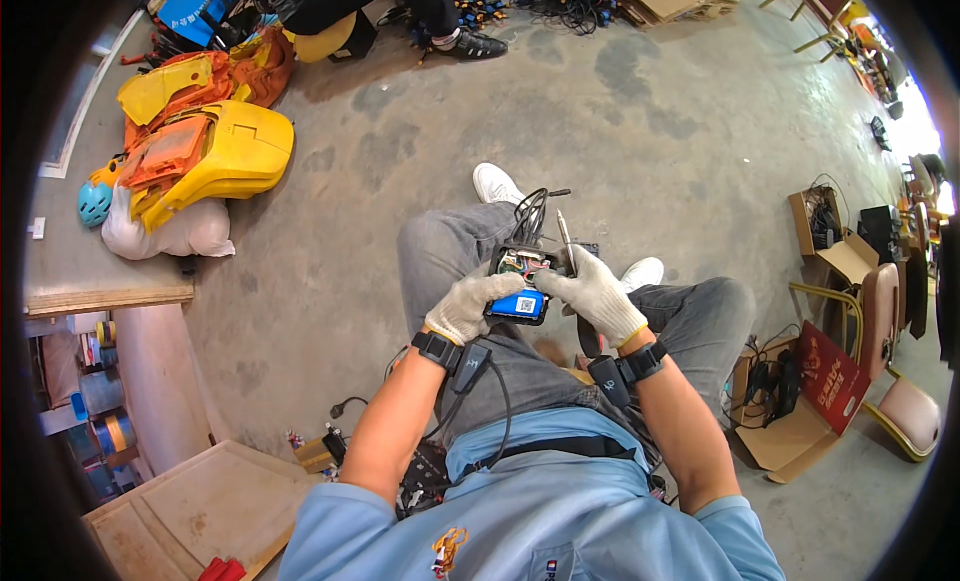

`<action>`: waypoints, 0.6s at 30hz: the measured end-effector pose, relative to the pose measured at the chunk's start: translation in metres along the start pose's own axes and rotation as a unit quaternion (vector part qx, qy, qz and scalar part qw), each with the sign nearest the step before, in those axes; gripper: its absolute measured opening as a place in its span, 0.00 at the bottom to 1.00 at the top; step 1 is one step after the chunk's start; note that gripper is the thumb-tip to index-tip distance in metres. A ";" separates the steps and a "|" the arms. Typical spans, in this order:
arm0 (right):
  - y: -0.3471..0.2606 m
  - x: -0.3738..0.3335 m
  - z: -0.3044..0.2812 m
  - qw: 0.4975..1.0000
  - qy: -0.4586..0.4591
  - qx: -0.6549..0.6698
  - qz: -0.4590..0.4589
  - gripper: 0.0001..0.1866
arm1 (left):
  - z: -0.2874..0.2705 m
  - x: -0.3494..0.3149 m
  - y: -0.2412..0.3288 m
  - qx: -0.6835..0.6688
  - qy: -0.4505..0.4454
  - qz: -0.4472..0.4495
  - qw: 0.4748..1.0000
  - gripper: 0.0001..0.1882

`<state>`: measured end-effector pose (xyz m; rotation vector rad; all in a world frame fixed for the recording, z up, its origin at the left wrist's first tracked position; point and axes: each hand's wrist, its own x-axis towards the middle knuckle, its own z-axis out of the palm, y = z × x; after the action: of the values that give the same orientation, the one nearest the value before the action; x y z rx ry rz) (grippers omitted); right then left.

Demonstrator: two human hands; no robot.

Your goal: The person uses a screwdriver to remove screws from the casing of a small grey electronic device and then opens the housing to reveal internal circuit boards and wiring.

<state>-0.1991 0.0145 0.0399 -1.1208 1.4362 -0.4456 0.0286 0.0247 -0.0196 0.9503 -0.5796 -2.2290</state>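
Note:
Over my lap, a small open black case [546, 308] holds a blue battery pack [519, 305] with a white label. Above the pack, thin coloured wires and part of a circuit board [521, 264] show. My left hand [463, 306], in a pale knitted glove, is closed on the case's left side, thumb over the wires. My right hand [597, 299], gloved alike, has its thumb inside the case at the right. A screwdriver [565, 231] lies in that hand, its tip pointing up and away. Looped black cable [533, 213] rises from behind the case.
Yellow and orange plastic shells [225, 151] are piled at the left. Opened cardboard boxes [800, 421] with cables and chairs [885, 331] stand at the right. Another person's shoe [470, 46] is at the far side, near heaped cables [570, 3]. A wooden panel [200, 501] lies lower left.

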 end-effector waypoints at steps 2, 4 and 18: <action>-0.001 -0.003 0.003 1.000 -0.006 0.025 0.007 0.28 | -0.006 0.000 -0.002 -0.003 0.002 -0.011 1.000 0.28; 0.008 0.001 0.005 1.000 -0.004 0.025 -0.009 0.27 | 0.000 -0.002 0.003 0.001 -0.011 -0.016 1.000 0.27; 0.010 0.004 0.007 0.999 -0.014 0.023 -0.022 0.28 | -0.001 -0.010 0.008 0.284 0.018 0.065 0.956 0.21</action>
<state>-0.1959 0.0180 0.0284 -1.1197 1.3720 -0.4900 0.0376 0.0258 -0.0113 1.1832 -1.2715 -1.9509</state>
